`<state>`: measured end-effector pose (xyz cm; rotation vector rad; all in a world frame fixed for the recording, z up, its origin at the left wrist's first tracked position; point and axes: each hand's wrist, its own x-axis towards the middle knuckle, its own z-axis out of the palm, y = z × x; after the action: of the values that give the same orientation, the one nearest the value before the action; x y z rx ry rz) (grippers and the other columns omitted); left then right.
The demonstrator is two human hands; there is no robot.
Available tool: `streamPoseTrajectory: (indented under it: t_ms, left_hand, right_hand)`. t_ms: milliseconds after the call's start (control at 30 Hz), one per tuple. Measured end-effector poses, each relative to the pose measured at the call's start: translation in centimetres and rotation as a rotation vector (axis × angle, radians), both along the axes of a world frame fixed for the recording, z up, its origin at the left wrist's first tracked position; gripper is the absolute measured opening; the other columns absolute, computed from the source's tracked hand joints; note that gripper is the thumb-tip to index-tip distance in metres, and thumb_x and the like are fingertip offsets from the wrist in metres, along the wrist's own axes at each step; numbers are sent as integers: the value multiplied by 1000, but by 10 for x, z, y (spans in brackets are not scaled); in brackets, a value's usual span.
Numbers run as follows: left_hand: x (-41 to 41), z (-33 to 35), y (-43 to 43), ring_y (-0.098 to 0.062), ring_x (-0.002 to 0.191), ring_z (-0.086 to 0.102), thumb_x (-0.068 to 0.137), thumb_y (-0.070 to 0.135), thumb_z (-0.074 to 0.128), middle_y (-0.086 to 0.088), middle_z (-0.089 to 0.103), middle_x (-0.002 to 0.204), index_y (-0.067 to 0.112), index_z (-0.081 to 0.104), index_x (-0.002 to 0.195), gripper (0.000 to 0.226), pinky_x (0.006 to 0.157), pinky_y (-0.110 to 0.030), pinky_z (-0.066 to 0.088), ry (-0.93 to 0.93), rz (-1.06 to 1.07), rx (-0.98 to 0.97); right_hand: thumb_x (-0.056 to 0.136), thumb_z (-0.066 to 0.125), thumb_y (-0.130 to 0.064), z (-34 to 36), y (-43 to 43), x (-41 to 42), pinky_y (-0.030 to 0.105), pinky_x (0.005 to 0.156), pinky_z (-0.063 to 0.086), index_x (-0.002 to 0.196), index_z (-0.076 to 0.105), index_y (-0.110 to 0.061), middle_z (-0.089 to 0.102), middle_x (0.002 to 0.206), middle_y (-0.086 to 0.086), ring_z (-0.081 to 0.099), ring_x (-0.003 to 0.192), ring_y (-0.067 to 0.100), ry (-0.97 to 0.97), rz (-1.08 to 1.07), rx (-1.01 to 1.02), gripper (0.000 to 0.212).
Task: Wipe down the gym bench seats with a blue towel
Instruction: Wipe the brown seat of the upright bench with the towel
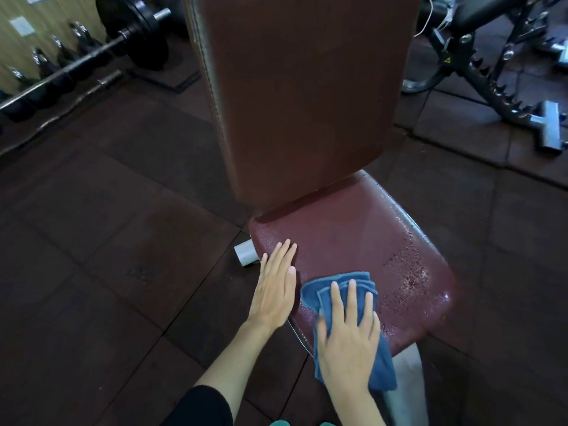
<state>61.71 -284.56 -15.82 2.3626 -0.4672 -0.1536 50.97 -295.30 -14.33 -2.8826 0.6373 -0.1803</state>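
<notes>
Nearest to me, my right hand [347, 336] lies flat on the folded blue terry towel [381, 370], fingers straight and a little spread. It grips nothing and only presses down. I judge the flat palm is there to spread pressure over the whole pad of cloth, so it drags moisture along instead of bunching. The towel covers the near left corner of the maroon padded vinyl seat [353, 238], and its tail hangs over the front edge by the pale metal support [408, 373]. Just beside it, apart from the cloth, my left hand [275, 287] rests open and empty on the seat's left rim with its fingers together pointing away from me. I take that for a brace that steadies me and the bench while the other hand scrubs. Past the towel, beads of liquid [408, 272] glisten along the right side and middle of the seat, so I'd say most of the wiping lies ahead and the strokes need to run rightward and away. A short grey tube end [245, 255] pokes out under the left rim. Behind the seat rises the tall brown padded backrest [307, 103], tilted steeply upward. Dark rubber floor tiles [123, 241] surround the bench. Farther left sits a loaded black barbell [132, 35], and far right a black adjustable bench frame [479, 56].
</notes>
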Motion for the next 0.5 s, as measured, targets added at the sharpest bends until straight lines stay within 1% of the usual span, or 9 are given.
streamPoseTrajectory:
  t_ms: [100, 233, 267, 333, 400, 500]
  left_hand:
    - [-1, 1, 1, 2, 143, 0, 96, 40, 4, 13, 11, 155, 23, 19, 148, 57, 119, -28, -3, 13, 3, -25]
    - [-8, 6, -4, 6, 141, -4, 96, 40, 2, 16, 8, 153, 21, 20, 149, 59, 118, -25, -7, -12, 13, 4]
    - [-11, 8, -5, 7, 141, -6, 95, 40, 1, 16, 7, 152, 21, 19, 149, 59, 117, -23, -9, -23, 11, 21]
    - [-20, 10, -9, 5, 142, -5, 96, 38, 2, 15, 8, 153, 21, 19, 149, 58, 116, -22, -11, -48, 2, 50]
    - [-30, 9, -14, 0, 143, -1, 97, 35, 6, 11, 13, 155, 20, 21, 149, 56, 117, -24, -9, -83, -29, 88]
    - [-41, 6, -23, -8, 144, 11, 99, 29, 16, 4, 24, 155, 15, 28, 147, 52, 117, -30, -2, -136, -91, 164]
  right_hand:
    - [91, 34, -51, 3, 11, 21, 51, 101, 35, 140, 43, -28, 40, 147, 13, 38, 131, 41, 45, 55, -20, 55]
    - [88, 32, -43, 1, -5, 16, 48, 98, 42, 137, 44, -33, 44, 144, 11, 43, 129, 39, 39, 213, -84, 51]
    - [87, 32, -41, 0, -12, 11, 47, 99, 41, 136, 43, -34, 46, 143, 10, 42, 129, 38, 27, 248, -99, 50]
    - [86, 33, -39, -1, -28, 1, 45, 102, 35, 134, 39, -34, 47, 142, 9, 36, 131, 35, 5, 282, -105, 49]
    - [87, 34, -39, -1, -47, -7, 45, 103, 33, 134, 39, -33, 45, 144, 8, 31, 133, 33, 11, 253, -78, 48]
    - [88, 34, -39, 1, -81, -14, 50, 100, 39, 135, 46, -27, 42, 146, 9, 33, 133, 38, 28, 135, -9, 50]
